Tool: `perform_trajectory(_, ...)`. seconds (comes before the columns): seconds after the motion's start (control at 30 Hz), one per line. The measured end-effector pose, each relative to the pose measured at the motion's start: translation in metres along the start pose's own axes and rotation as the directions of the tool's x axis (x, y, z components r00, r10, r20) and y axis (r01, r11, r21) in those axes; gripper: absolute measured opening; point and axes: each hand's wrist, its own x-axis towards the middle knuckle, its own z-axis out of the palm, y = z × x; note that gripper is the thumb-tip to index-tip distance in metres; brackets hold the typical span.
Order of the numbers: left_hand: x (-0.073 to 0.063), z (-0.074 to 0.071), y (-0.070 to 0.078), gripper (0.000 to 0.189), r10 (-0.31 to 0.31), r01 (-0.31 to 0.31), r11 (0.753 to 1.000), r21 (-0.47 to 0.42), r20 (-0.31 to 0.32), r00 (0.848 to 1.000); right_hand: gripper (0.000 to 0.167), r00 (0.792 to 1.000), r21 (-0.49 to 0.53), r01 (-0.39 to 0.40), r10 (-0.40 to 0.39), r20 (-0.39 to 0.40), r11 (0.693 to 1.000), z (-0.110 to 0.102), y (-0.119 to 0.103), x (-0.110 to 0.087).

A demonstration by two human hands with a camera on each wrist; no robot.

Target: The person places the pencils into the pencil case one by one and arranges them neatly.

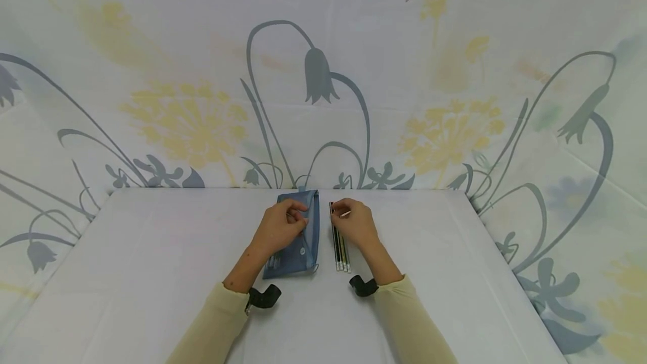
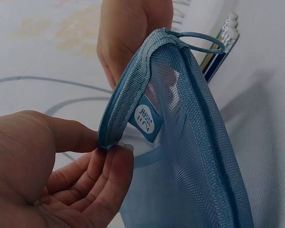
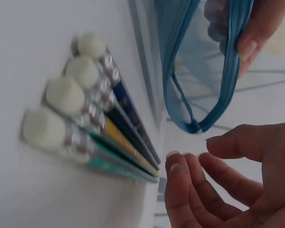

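A blue mesh zip pouch [image 1: 298,254] stands raised in front of me, its zipped mouth spread apart in the right wrist view. My left hand [image 1: 283,223] pinches the pouch's zipped edge between thumb and fingers, seen closely in the left wrist view. A small blue label [image 2: 145,118] and a cord loop [image 2: 199,42] are on the pouch. Several pencils [image 1: 342,254] with white erasers lie side by side, right of the pouch. Over their far ends hovers my right hand [image 1: 356,223]; its fingers [image 3: 180,190] are loosely bent, with nothing between them and the thumb.
All this is on a white-covered table [image 1: 167,263]. Behind it rises a pale cloth backdrop [image 1: 323,128] printed with grey and yellow flowers, which continues along both sides.
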Motion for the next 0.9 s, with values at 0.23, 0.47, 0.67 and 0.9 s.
perform_trajectory(0.23,-0.001,0.000,-0.001,0.026,0.000,0.000,1.000,-0.005,0.002,1.000,0.023,1.000,-0.046,-0.003,0.004,0.017,0.999,-0.009,0.007,0.002)
perform_trajectory(0.47,-0.001,-0.001,0.000,0.026,-0.004,0.004,1.000,-0.012,0.004,1.000,0.021,0.997,-0.123,-0.056,0.061,0.037,0.991,-0.015,0.006,0.001)
perform_trajectory(0.67,-0.001,0.000,-0.001,0.026,0.001,-0.001,1.000,-0.008,0.001,1.000,0.019,0.993,-0.186,-0.101,0.111,0.047,0.977,-0.014,0.009,0.002)
perform_trajectory(0.9,-0.001,-0.001,-0.001,0.026,0.003,-0.003,1.000,-0.005,0.001,1.000,0.017,0.991,-0.220,-0.101,0.118,0.068,0.970,-0.015,0.011,0.001)
